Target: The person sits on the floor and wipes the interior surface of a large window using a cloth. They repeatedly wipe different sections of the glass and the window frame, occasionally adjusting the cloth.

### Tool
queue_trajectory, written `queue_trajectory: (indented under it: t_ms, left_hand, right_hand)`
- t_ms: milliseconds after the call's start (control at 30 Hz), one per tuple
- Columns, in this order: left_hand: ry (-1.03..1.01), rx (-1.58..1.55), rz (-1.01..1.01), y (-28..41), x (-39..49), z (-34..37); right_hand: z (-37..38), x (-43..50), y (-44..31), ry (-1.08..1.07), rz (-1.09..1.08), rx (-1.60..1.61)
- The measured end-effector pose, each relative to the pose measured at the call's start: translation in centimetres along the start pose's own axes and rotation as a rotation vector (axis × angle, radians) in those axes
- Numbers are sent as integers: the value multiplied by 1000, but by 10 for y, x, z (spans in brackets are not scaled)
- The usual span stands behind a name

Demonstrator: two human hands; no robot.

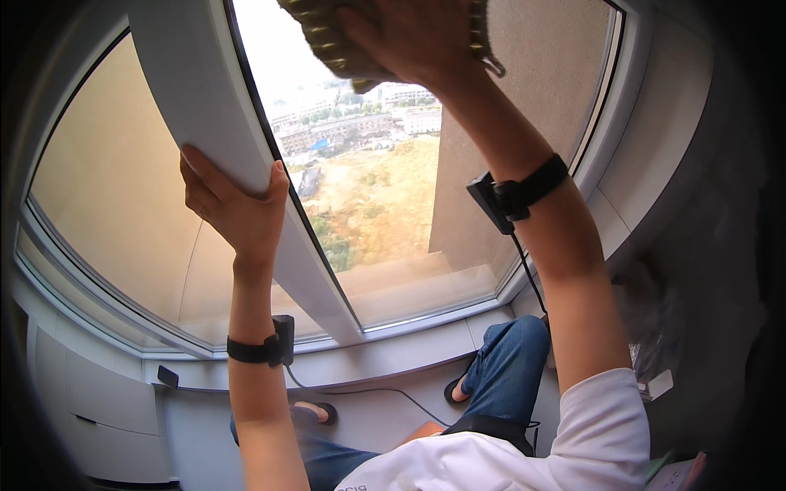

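Observation:
My left hand (236,205) grips the white upright frame (209,104) between two window panes, thumb on its right edge and fingers round its left. At the top of the view, my right hand (405,37) lies on a ribbed, yellowish-brown cloth (328,46), held up before the right glass pane (381,202). A small loop hangs from the cloth's right corner. The cloth's upper part is cut off by the picture's rim. A black strap with a small device sits on each forearm, with a cable running from each.
Below the panes runs a white window sill (399,356). A grey cabinet (110,393) stands at the lower left, with a small dark object (167,376) near its corner. Cables trail by my legs across the floor (202,429). Buildings and dry ground show outside.

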State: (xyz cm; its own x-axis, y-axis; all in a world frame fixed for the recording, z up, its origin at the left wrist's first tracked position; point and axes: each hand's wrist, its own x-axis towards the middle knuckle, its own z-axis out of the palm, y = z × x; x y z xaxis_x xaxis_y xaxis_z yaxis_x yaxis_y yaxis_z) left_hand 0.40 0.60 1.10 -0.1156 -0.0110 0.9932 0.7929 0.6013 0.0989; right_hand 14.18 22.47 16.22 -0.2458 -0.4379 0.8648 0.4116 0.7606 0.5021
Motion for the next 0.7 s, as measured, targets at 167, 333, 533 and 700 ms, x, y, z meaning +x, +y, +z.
queue_trajectory:
  t_ms: [167, 333, 533, 700]
  left_hand:
    - [76, 46, 31, -3, -3, 6]
    - [107, 30, 31, -6, -7, 10]
    - [87, -1, 37, -9, -8, 9]
    - [58, 2, 52, -12, -8, 6]
  right_hand:
    - [-30, -85, 122, 61, 296, -322]
    - [-57, -127, 181, 142, 417, -74]
    - [-10, -35, 59, 24, 577, -290]
    - [18, 5, -58, 221, -27, 358]
